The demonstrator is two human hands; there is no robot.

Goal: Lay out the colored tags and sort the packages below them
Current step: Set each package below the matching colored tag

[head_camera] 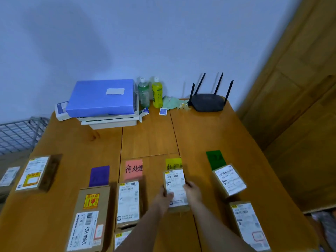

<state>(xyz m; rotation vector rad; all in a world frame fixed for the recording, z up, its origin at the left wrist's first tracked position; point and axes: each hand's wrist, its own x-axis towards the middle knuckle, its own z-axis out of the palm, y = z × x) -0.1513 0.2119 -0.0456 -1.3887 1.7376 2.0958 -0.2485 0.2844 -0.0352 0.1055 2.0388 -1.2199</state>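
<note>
Status: all four tags are laid out in a row across the wooden table (pixel 149 139). Sorting is partly done, by the look of it.

Far left of your grip, one cardboard package (pixel 37 172) with a white label and a yellow sticker lies apart from any tag; treat it as unsorted. A further labelled item at the table's left edge is too blurred to identify.

Nearer your grip on the left, the purple tag (pixel 99 175) has a long brown carton (pixel 89 218) below it, matte cardboard with a yellow-and-red fragile sticker. Just left of your grip, the pink tag (pixel 134 169), thin paper with handwritten characters, has a labelled box (pixel 128 201) below it; a second box (pixel 121 237) sits partly out of view beneath that.

At the grip: your left hand (pixel 163 194) and right hand (pixel 193 191) clasp the two long sides of a small rectangular package (pixel 176 189), its top covered by a white barcode label. It rests directly below the yellow tag (pixel 173 163), overlapping the tag's near edge.

Right of your grip, the green tag (pixel 215 159) has two label-faced boxes below it, the upper box (pixel 229 180) skewed and the lower box (pixel 249 224) near the table edge.

Remaining: release the held package and place the far-left one.
</note>
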